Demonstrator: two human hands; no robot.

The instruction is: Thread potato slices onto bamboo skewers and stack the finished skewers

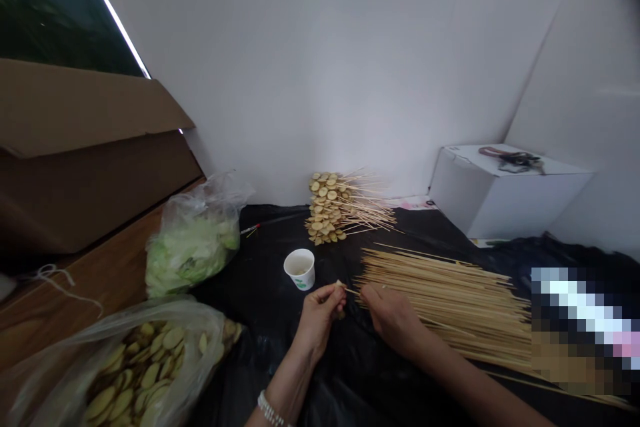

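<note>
My left hand pinches a pale potato slice between thumb and fingers, just right of the white paper cup. My right hand is closed on a thin bamboo skewer, whose other end meets the slice. How far the skewer passes into the slice is hidden by my fingers. A wide heap of bare skewers lies beside and behind my right hand. Farther back, a stack of skewered slices rests with its sticks pointing right.
An open plastic bag of slices stands front left, with a tied bag of pale green pieces behind it. At back right is a white box with a dark object on top. A cardboard box stands left. Black sheeting covers the surface.
</note>
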